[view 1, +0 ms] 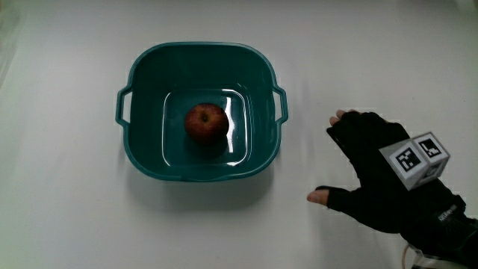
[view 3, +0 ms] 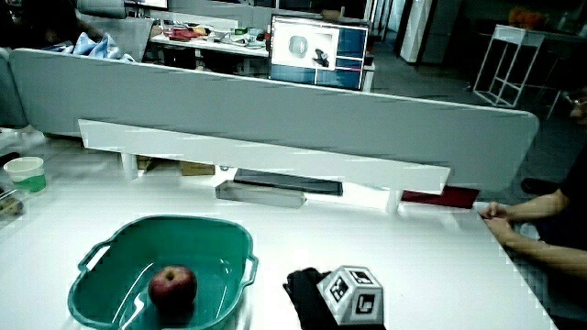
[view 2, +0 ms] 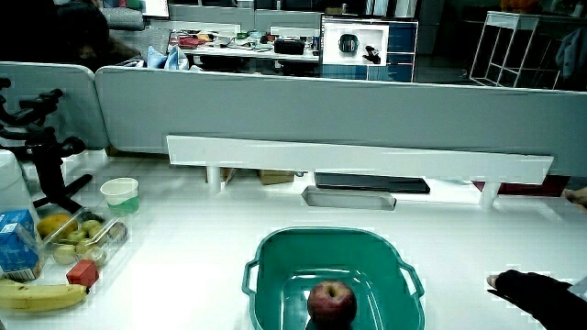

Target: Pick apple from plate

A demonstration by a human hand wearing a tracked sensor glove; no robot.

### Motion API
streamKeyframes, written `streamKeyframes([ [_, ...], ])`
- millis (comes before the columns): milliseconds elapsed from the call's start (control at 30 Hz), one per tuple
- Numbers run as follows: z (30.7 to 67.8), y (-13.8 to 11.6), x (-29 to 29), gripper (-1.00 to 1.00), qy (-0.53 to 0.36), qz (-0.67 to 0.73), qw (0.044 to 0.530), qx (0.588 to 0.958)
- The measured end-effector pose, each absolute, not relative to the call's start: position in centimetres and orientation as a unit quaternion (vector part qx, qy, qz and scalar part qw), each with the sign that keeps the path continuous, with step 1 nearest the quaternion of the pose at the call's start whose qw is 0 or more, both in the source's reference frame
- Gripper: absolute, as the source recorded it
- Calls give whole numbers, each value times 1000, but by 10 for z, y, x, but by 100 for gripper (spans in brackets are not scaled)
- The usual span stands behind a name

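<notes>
A red apple (view 1: 206,122) lies in the middle of a teal basin (view 1: 149,67) with two handles; no plate shows. Both side views show the apple (view 2: 331,303) (view 3: 172,285) inside the basin (view 2: 275,252) (view 3: 101,252). The hand (view 1: 377,175), in a black glove with a patterned cube on its back, rests flat on the white table beside the basin, apart from it. Its fingers are spread and hold nothing. In a side view the hand (view 3: 316,298) lies beside the basin's handle, and in a side view only its fingertips (view 2: 523,291) show.
In a side view a banana (view 2: 37,295), a clear tray of fruit (view 2: 87,240), a blue carton (view 2: 18,243) and a small cup (view 2: 119,192) stand together on the table, away from the basin. A white shelf (view 2: 358,158) runs along the low partition.
</notes>
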State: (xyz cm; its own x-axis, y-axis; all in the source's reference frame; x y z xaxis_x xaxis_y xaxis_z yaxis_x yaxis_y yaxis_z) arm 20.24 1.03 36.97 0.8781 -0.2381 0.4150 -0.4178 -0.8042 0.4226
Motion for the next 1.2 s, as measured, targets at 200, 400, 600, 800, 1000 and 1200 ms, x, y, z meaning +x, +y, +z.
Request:
streamKeyframes([
  [200,373,-3,184,0,-184,145,267,935],
  [400,369,-19,161,0,-194,136,275,932],
  [600,365,-33,140,0,-201,136,280,929],
  [800,368,-47,117,0,-206,123,293,926],
  [1000,378,-57,99,0,-217,125,286,925],
  [1200,389,-66,79,0,-216,109,295,925],
])
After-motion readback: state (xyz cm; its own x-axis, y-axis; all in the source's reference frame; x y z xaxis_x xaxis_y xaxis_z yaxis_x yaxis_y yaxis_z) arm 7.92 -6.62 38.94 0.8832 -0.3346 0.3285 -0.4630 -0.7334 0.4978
